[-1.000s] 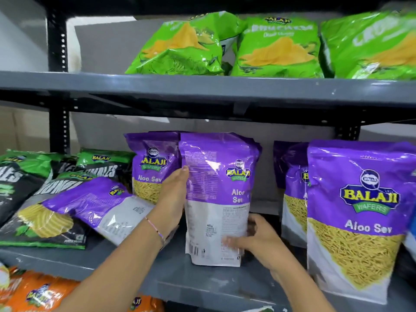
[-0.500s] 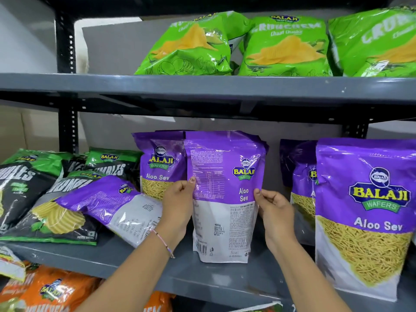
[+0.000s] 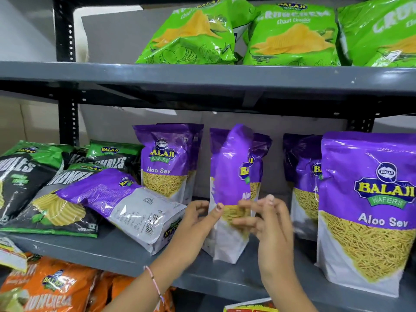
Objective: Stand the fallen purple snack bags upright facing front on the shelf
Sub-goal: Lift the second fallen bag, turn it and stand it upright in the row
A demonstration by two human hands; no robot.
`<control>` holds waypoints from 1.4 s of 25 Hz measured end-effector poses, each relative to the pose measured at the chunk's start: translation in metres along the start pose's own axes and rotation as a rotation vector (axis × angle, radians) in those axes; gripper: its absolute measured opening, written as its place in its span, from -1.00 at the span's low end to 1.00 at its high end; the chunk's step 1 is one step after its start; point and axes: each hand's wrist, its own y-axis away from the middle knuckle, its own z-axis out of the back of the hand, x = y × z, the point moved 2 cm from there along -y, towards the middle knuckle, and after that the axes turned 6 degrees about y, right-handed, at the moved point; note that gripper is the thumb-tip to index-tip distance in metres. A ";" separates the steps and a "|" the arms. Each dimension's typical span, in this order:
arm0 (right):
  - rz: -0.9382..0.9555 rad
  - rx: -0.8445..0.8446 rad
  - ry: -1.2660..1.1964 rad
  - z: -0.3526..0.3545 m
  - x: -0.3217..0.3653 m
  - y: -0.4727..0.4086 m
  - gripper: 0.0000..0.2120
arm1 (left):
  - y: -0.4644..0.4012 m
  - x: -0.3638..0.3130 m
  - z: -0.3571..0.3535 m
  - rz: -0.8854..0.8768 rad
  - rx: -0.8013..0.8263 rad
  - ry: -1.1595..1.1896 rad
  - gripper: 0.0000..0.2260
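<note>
A purple Aloo Sev bag (image 3: 229, 172) stands on the grey shelf (image 3: 108, 255), turned nearly edge-on with its front angled to the right. My left hand (image 3: 198, 219) pinches its left edge. My right hand (image 3: 267, 219), blurred, has its fingers across the lower front. Another purple bag (image 3: 108, 194) lies fallen on its face to the left, leaning on black-green bags. One purple bag (image 3: 164, 163) stands upright facing front behind it. Two more, a near one (image 3: 369, 199) and a rear one (image 3: 301, 176), stand at the right.
Black-and-green chip bags (image 3: 27, 176) lie piled at the shelf's left end. Bright green bags (image 3: 193, 34) fill the shelf above. Orange bags (image 3: 51, 287) sit on the shelf below. A black upright post (image 3: 67, 122) bounds the left side.
The middle bag showed its back before; it has now been rotated so its front swings round to the right. Both hands dropped lower on the bag.
</note>
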 end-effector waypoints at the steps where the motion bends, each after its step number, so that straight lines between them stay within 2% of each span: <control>1: -0.013 0.019 -0.012 0.000 0.000 -0.001 -0.77 | -0.001 0.001 -0.002 0.010 0.014 0.014 -0.75; 3: 0.013 -0.033 0.044 0.009 -0.009 -0.014 -0.91 | -0.007 0.005 0.000 0.035 0.008 -0.003 -0.73; 4: 0.001 -0.037 0.084 0.016 -0.017 -0.023 -0.90 | -0.012 0.009 0.002 0.047 -0.004 -0.022 -0.80; 6: -0.099 0.103 0.208 0.029 -0.034 -0.038 -0.47 | -0.023 0.018 0.010 0.066 -0.049 -0.007 -0.96; 7: -0.182 0.216 0.253 0.033 -0.042 -0.041 -0.30 | -0.030 0.023 0.013 0.092 -0.066 0.014 -0.91; 9: -0.277 0.410 0.378 0.034 -0.053 -0.042 -0.25 | -0.042 0.035 0.017 0.164 -0.068 0.043 -0.82; 10: -0.291 0.441 0.444 0.034 -0.059 -0.045 -0.25 | -0.046 0.038 0.016 0.190 -0.068 0.039 -0.77; 15: -0.322 0.435 0.515 0.019 -0.066 -0.063 -0.15 | -0.060 0.036 0.001 0.248 -0.059 0.046 -0.72; 17: -0.321 0.457 0.506 0.017 -0.065 -0.066 -0.16 | -0.055 0.026 -0.003 0.223 0.002 0.029 -0.76; 19: -0.325 0.462 0.508 0.023 -0.062 -0.062 -0.20 | -0.044 0.017 -0.003 0.133 0.133 -0.032 -0.77; 21: -0.330 0.463 0.522 0.031 -0.058 -0.049 -0.25 | -0.028 0.011 0.002 0.057 0.279 -0.043 -0.57; 25: -0.296 0.507 0.429 0.042 -0.036 -0.023 -0.47 | -0.017 0.014 0.014 0.052 0.265 -0.002 -0.29; 27: -0.282 0.432 0.289 0.037 -0.019 -0.032 -0.56 | -0.019 0.016 0.016 0.071 0.233 0.039 -0.25; 32: -0.034 0.071 0.053 0.013 0.018 -0.087 -0.79 | -0.026 0.017 0.017 0.089 0.217 -0.024 -0.25; 35: -0.042 -0.038 -0.017 0.008 0.026 -0.105 -0.71 | -0.026 0.014 0.017 0.093 0.244 -0.045 -0.31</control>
